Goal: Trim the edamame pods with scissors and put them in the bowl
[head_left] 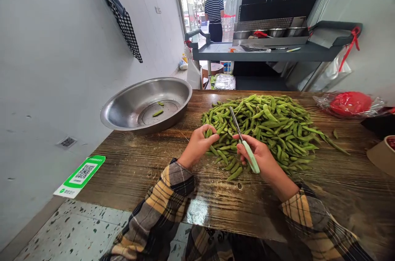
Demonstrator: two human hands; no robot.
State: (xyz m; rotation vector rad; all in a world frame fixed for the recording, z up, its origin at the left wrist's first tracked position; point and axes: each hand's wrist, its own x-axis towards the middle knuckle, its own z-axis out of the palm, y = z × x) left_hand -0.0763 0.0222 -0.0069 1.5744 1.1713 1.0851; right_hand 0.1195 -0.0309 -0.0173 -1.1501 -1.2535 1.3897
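On the wooden bench, at the near edge of a wide heap of green pods, both hands are at work; the left hand is curled over the edge of the heap, its fingers closed on what looks like a single pod, though the fingers hide it and I cannot be sure how many it holds; the right hand is wrapped round the pale green handle of a pair of scissors, whose blades point away from the person, over the pods, and appear shut or nearly so. Left of the heap, well apart from the hands, stands a steel basin with a couple of pods lying in its bottom; a green sticker with a square code sits at the bench's left corner; a red thing in clear plastic lies at the far right. Beyond the bench a grey cart carries metal bowls, and a person in a striped top stands at the doorway, turned away. By my reading the step in hand is picking one pod out for trimming; the next move calls for lifting it clear of the heap, opening the blades and bringing the pod's tip between them.
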